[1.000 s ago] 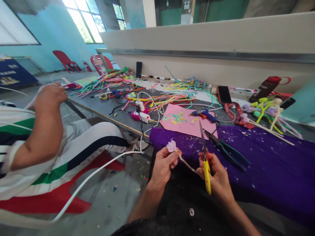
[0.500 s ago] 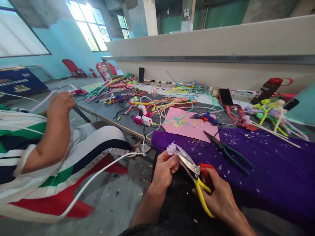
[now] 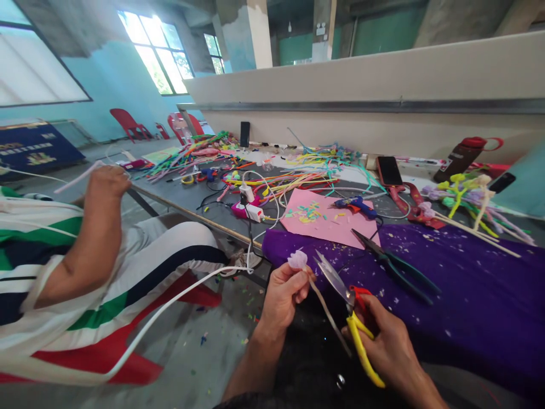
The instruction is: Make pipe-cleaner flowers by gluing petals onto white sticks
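Gripping yellow scissors (image 3: pixel 347 309) w/ right hand (image 3: pixel 389 346); no legible labels

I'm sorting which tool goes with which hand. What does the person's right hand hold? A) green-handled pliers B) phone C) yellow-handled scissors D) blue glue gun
C: the right hand grips the yellow-handled scissors, blades open toward the small lilac flower pinched in the left hand; the pliers and glue gun lie on the table.

Left hand (image 3: pixel 284 292) pinches a small lilac pipe-cleaner flower (image 3: pixel 297 259); just right of it, right hand (image 3: pixel 385 346) grips yellow-handled steel scissors (image 3: pixel 346 304), blades parted.
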Demonstrator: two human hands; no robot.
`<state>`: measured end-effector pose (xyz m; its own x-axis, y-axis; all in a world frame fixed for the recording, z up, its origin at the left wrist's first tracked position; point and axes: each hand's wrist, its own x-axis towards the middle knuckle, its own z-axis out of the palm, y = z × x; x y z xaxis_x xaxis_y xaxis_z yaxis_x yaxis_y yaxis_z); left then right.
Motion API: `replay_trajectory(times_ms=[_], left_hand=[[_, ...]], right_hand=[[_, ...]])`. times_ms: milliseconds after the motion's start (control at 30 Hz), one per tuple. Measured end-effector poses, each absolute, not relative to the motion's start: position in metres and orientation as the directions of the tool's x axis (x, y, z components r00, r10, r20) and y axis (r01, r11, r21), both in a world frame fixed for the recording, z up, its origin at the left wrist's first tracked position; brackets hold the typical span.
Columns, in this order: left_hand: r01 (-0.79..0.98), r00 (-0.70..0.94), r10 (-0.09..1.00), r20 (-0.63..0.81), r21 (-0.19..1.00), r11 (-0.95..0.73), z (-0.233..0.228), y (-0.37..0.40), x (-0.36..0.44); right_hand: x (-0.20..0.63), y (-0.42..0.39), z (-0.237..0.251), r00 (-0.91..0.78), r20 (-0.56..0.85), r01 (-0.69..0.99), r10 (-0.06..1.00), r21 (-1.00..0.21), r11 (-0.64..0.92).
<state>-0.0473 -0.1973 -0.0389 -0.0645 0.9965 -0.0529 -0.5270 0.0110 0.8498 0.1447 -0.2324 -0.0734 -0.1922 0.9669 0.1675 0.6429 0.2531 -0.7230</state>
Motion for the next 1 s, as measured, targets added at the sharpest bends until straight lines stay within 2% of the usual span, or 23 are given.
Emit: replay_trajectory(times_ms=[133, 400, 567, 1000], left_hand=[[-0.531, -0.035, 0.994, -0.104, 0.845, 0.07, -0.0385, -0.1972, -0.0494], [-0.502, -0.01, 0.997, -0.072, 0.863, 0.058, -0.039, -0.198, -0.0516], [-0.442, -0.03, 0.997, -0.07, 0.896, 0.05, -0.0363, -0.1997, -0.0502], [-0.381, -0.028, 0.999, -0.019, 0.925, 0.007, -0.0412, -0.1996, -0.0541]], right_hand=[[0.1467, -0.2315, -0.0691, -0.212, 0.174, 0.654, 0.962, -0.706, 0.272], [0.1467, -0.2288, -0.067, -0.176, 0.286, 0.735, 0.942, -0.598, 0.319], [0.1485, -0.2264, -0.0699, -0.143, 0.318, 0.75, 0.937, -0.583, 0.313], [0.1484, -0.227, -0.0719, -0.181, 0.389, 0.727, 0.903, -0.565, 0.39]])
